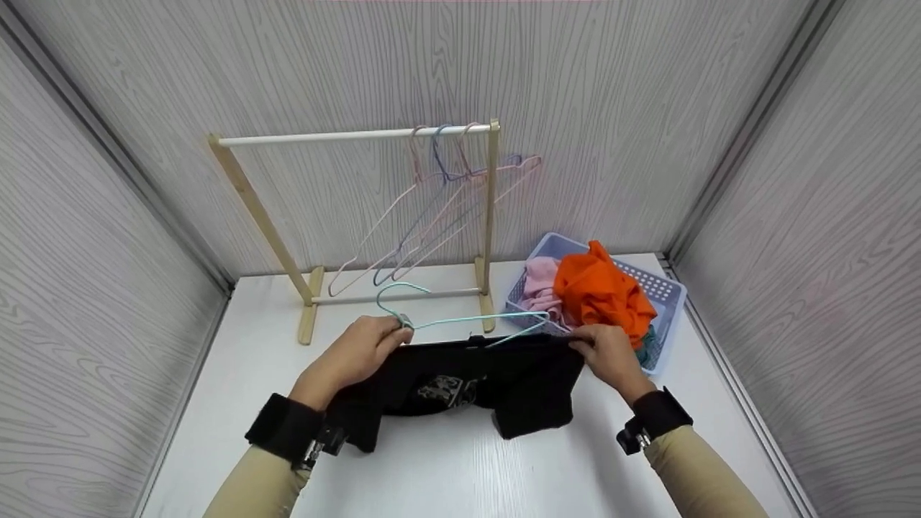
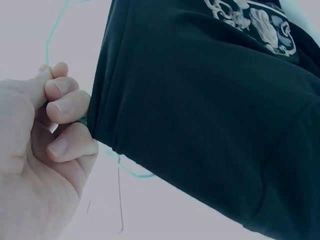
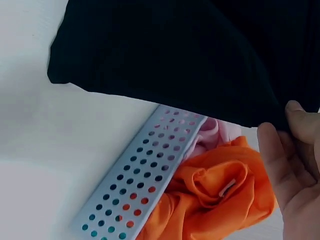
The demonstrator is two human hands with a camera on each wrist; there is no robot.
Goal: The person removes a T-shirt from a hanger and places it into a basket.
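The left hand (image 1: 363,350) is seen with fingers curled, pinching one shoulder edge of a black garment (image 1: 468,385) together with the wire of a mint-green hanger (image 1: 460,316); in the left wrist view the fingers (image 2: 67,107) are pressed against the dark fabric (image 2: 210,110), with the green wire (image 2: 52,35) running up past them. The right hand (image 1: 608,354) is closed on the opposite shoulder edge of the garment; in the right wrist view the fingertips (image 3: 272,145) are seen gripping the black cloth (image 3: 170,55) from beneath.

The garment is held stretched between the two hands just above the white desk (image 1: 446,467), its lower part draped onto the desk surface. A pale printed emblem (image 1: 442,391) is visible on its front. The hanger lies along the garment's upper edge, its hook raised toward the rack; whether its arms are inside the garment cannot be told.

Just beside the right hand a pale blue perforated basket (image 1: 665,291) is set on the desk, holding an orange cloth (image 1: 601,291) and a pink cloth (image 1: 540,284). Behind the hands a wooden clothes rack (image 1: 309,208) stands at the back of the desk, with several pink and blue wire hangers (image 1: 439,194) hung near the right end of its rail.
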